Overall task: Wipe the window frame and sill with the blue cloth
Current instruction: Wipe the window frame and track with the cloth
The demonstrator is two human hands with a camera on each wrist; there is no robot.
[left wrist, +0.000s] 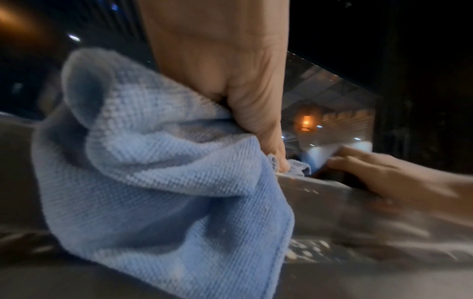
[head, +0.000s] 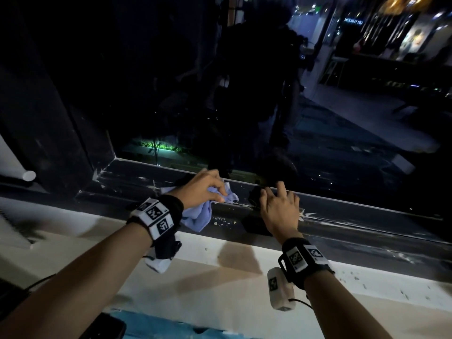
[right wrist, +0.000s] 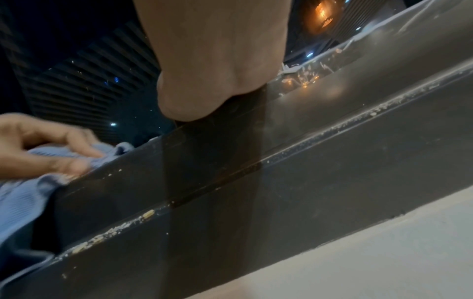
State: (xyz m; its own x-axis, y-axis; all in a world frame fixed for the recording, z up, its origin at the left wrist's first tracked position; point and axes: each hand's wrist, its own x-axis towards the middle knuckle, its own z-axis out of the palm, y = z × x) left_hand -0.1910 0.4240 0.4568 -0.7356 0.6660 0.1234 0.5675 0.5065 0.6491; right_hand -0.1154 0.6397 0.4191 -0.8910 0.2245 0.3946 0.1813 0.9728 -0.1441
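Note:
My left hand point(head: 204, 188) grips the bunched blue cloth point(head: 203, 212) and holds it against the top edge of the dark lower window frame point(head: 342, 216), beside the glass. In the left wrist view the cloth point(left wrist: 158, 182) hangs down over the frame point(left wrist: 332, 202) from my curled fingers point(left wrist: 258, 125). My right hand point(head: 280, 205) rests on the same frame rail just to the right, fingers fairly straight over its top edge; the right wrist view shows its palm point(right wrist: 217, 66) on the frame point(right wrist: 307, 172). The white sill point(head: 220, 277) runs below.
White flecks and crumbs of debris point(head: 223, 220) lie in the frame's groove between my hands. The dark left frame post point(head: 61, 118) rises at the corner. A white tube end point(head: 28, 175) sticks out at far left. Glass point(head: 318, 118) reflects a lit interior.

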